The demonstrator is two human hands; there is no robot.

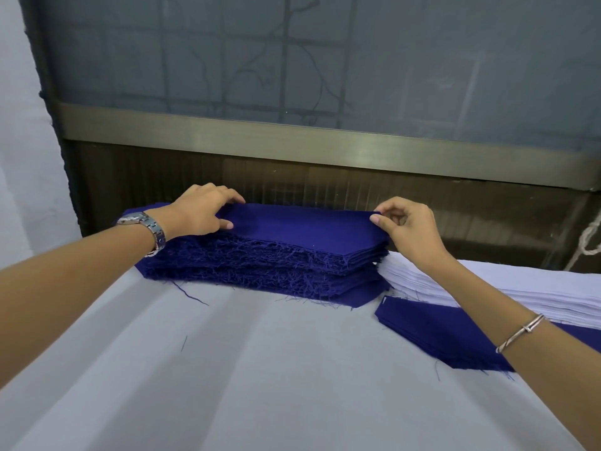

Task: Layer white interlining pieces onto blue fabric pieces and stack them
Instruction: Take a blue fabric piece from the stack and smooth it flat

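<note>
1. Head view: a tall blue fabric stack (260, 271) with frayed edges sits at the far middle of the cloth-covered table (227, 369).
2. The top blue piece (302, 226) lies with its long axis running left to right. The left hand (198, 209) grips its left end with curled fingers, and the right hand (406, 226) pinches its right end between thumb and forefinger.
3. The white interlining stack (520, 291) lies just right of the blue stack, touching it, partly under the right forearm. It is much nearer the right hand than the left.
4. A lower blue pile (439, 333) lies nearer, on the right, against the white stack's near edge.
5. Judgement: with both ends held, the piece looks ready to lift off evenly, and the interlining would fall to the right hand.
</note>
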